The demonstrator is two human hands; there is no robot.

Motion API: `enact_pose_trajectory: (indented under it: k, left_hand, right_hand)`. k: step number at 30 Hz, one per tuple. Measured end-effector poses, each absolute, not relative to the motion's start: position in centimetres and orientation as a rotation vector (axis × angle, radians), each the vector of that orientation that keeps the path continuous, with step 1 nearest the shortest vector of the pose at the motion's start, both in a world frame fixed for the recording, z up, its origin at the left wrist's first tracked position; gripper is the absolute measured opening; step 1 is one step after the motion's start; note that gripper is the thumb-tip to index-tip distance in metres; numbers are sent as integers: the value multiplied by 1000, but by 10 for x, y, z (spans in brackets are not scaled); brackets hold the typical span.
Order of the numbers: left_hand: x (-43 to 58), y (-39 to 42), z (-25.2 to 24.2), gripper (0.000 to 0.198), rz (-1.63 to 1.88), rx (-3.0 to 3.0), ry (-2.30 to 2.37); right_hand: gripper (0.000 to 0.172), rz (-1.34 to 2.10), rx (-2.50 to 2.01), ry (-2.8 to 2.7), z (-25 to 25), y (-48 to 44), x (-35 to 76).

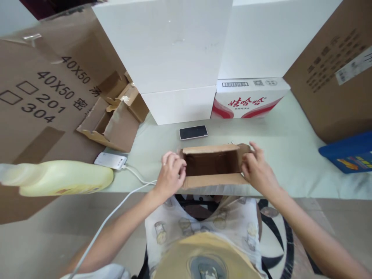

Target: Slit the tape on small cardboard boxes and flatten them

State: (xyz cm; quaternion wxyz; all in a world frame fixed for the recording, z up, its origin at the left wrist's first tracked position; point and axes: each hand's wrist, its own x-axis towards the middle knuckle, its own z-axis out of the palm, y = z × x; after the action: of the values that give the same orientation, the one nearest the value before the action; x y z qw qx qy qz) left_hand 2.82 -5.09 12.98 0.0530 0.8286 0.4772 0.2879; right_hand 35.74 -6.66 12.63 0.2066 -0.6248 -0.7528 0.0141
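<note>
A small open cardboard box (215,181) stands at the near edge of the table, its mouth facing up and its dark inside showing nothing I can make out. On its left end, my left hand (172,170) grips the rim with bent fingers. At the opposite end, my right hand (257,167) pinches the brown end flap, one finger lifted away. Just beyond the box lies a phone (193,132) with a dark screen.
Behind stand tall white boxes (180,104) and a white-and-red carton (247,99). To the left are an opened cardboard box (122,128), a white power bank (110,160) with a cable, and a pale yellow bottle (66,178). A blue package (348,153) sits at right.
</note>
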Motion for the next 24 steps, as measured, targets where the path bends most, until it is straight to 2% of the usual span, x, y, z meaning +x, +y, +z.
enact_pose_trajectory:
  k: [4, 7, 10, 12, 15, 18, 21, 24]
  left_hand:
    - [4, -58, 102, 36, 986, 2233, 1654]
    - [-6, -63, 99, 55, 779, 2344, 1516]
    - [-4, -65, 112, 74, 493, 2482, 1431]
    - [2, -62, 123, 67, 403, 2546, 1423]
    - [13, -53, 135, 31, 331, 2541, 1317]
    - [16, -43, 138, 34, 432, 2329, 1288]
    - [14, -33, 133, 19, 797, 1839, 1534]
    - [11, -18, 122, 31, 1011, 1389, 1711]
  right_hand:
    - [27, 583, -1684, -1688, 90, -74, 380]
    - [28, 759, -1598, -1546, 75, -73, 389]
    - [47, 987, -1471, -1360, 63, -67, 401]
    - [56, 1185, -1385, -1294, 53, -63, 406]
    - [48, 1352, -1324, -1331, 37, -61, 404]
    - [53, 1373, -1274, -1325, 29, -64, 394]
    - [66, 1356, -1206, -1284, 32, -64, 387]
    - [73, 1343, -1130, -1260, 44, -54, 378]
